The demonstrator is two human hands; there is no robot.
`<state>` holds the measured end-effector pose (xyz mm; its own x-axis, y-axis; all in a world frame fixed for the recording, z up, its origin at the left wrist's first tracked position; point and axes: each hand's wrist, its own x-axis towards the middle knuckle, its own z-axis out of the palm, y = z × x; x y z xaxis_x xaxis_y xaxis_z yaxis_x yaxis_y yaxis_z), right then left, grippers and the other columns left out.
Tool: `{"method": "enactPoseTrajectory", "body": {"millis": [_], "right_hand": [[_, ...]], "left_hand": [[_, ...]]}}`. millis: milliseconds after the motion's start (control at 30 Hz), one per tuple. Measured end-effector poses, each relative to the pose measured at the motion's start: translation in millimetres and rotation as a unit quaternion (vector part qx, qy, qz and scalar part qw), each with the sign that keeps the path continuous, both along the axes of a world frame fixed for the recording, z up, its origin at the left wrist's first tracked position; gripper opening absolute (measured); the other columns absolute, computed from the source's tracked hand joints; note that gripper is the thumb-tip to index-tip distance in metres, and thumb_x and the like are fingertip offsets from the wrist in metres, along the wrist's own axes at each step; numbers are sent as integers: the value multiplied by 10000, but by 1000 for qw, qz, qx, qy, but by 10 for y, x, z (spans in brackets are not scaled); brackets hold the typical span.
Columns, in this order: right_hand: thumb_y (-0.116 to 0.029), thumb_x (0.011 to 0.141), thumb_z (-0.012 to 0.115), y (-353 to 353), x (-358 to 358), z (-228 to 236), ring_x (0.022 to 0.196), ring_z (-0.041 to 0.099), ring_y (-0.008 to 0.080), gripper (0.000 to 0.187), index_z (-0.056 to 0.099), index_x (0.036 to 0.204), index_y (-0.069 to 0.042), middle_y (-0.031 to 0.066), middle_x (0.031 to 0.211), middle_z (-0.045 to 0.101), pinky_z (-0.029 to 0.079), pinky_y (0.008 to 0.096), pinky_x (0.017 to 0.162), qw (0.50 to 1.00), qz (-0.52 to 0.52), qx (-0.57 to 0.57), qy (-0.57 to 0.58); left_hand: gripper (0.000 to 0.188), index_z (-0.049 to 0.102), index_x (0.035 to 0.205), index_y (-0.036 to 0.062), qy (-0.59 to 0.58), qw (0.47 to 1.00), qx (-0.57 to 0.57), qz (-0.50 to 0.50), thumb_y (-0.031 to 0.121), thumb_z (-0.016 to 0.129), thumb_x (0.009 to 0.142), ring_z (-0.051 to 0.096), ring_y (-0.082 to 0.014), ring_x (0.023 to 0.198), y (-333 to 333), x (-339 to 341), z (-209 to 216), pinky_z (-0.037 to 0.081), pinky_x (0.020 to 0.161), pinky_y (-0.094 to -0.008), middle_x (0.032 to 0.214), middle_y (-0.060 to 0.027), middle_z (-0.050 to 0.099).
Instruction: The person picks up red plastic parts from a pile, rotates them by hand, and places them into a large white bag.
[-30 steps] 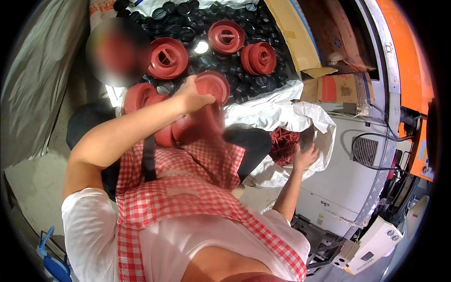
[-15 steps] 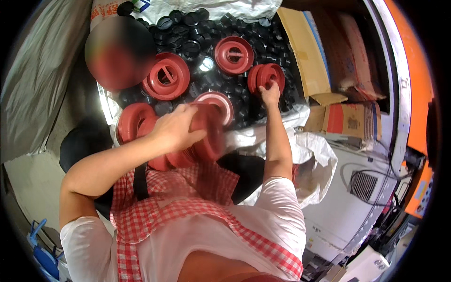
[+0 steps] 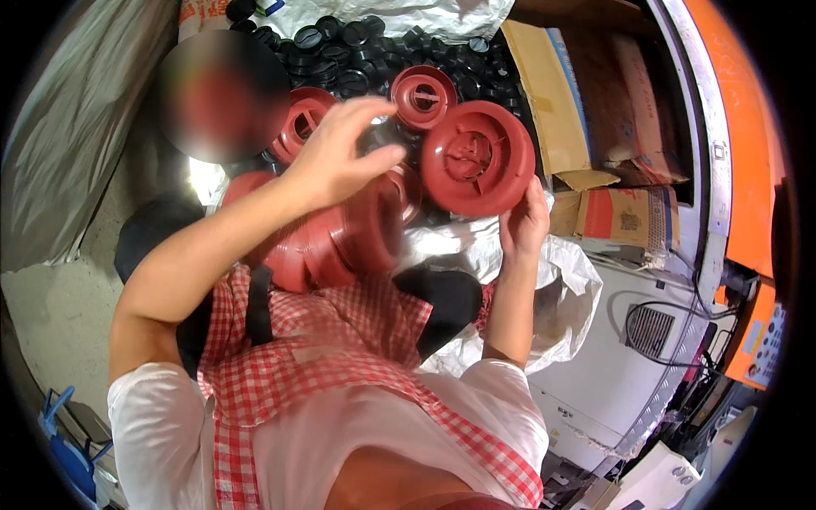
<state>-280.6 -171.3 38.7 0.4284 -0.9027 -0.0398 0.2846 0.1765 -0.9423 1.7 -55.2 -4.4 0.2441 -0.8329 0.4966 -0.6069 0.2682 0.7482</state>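
Red disc (image 3: 473, 160) in right hand (image 3: 525, 221), obscuring black caps (image 3: 352, 82), cardboard (image 3: 548, 93) near

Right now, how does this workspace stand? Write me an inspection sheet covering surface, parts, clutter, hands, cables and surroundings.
Surface: hidden under heaped black caps.
Parts: one red disc raised; other discs on the caps and stacked near the apron.
Clutter: crumpled white sack on the right.
Left hand: empty, thumb apart from fingers.
Right hand: holds the raised disc by its rim.
Cables: black cable looping across the white cabinet.
Surroundings: cardboard and orange machine on the right.
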Motion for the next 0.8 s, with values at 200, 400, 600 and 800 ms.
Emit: {"method": "enactPoseTrajectory", "body": {"millis": [200, 400, 600, 800], "right_hand": [[-450, 925, 458, 800, 592, 302, 1243, 442, 283, 619, 351, 1366, -29, 146, 1354, 447, 348, 447, 1055, 950, 177, 128, -223], [-635, 742, 602, 1059, 985, 116, 1302, 362, 324, 1012, 184, 1441, -34, 185, 1423, 347, 296, 485, 1091, 963, 202, -56, -169], [-583, 797, 576, 1200, 901, -99, 1145, 515, 231, 802, 365, 1363, -57, 123, 1307, 498, 379, 420, 1033, 993, 8, 28, -112], [-516, 884, 498, 1166, 368, -1, 1201, 469, 247, 702, 348, 1379, -42, 118, 1334, 477, 321, 433, 1075, 981, 32, 135, -137]], "left_hand": [[471, 500, 1237, 10, 570, 760, 166, -263, 261, 651, 869, 585, -175, 1027, -11, -20, 268, 497, 890, -330, 1161, -101, 584], [417, 526, 1190, 7, 697, 676, 184, -153, 275, 622, 886, 618, -172, 952, 194, -198, 181, 538, 809, -316, 1093, -86, 610], [366, 557, 1134, 9, 675, 714, 166, -83, 263, 628, 881, 611, -137, 884, 157, -122, 67, 529, 777, -288, 1012, -65, 628], [377, 565, 1126, 11, 607, 765, 186, -110, 280, 638, 872, 597, -124, 898, 123, -211, 93, 520, 768, -293, 999, -53, 628]]}}
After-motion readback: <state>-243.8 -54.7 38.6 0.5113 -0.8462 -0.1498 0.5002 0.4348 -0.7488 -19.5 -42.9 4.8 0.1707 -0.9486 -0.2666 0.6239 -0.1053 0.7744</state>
